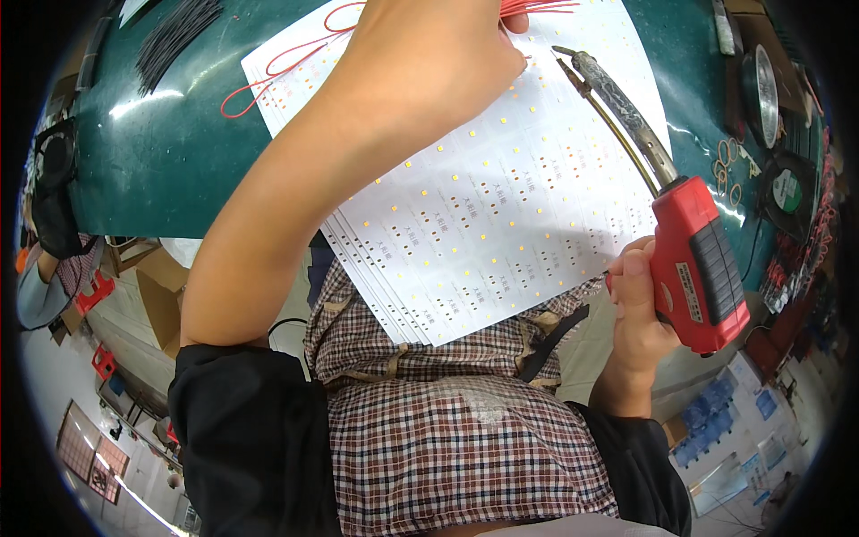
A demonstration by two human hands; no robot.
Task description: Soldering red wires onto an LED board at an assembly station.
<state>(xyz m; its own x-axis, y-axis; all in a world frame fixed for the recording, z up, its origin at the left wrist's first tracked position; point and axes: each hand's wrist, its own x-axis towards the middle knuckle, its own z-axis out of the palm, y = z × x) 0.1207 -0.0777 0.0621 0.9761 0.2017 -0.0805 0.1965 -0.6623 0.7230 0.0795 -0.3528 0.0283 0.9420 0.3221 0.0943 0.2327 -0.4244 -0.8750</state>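
Note:
My left hand point(447, 63) reaches across the top of a stack of white LED circuit board sheets point(501, 215). Its fingers are closed round thin red wires point(541, 7), whose ends stick out to the right; a wire tip shows by the fingers. Looped red wire point(284, 67) trails off to the left over the boards' corner. In my right hand point(637, 300) is a red and black soldering gun point(693, 259), gripped by its handle. The gun's long metal tip and thin solder feed tube point up and left, just right of my left hand, apparently above the sheet.
A bundle of black wires point(179, 40) lies on the green table point(170, 170) at the far left. Rubber bands point(727, 166), a metal bowl point(762, 94) and a black fan point(789, 192) are at the right. Another person's sleeve point(43, 295) shows at the left edge.

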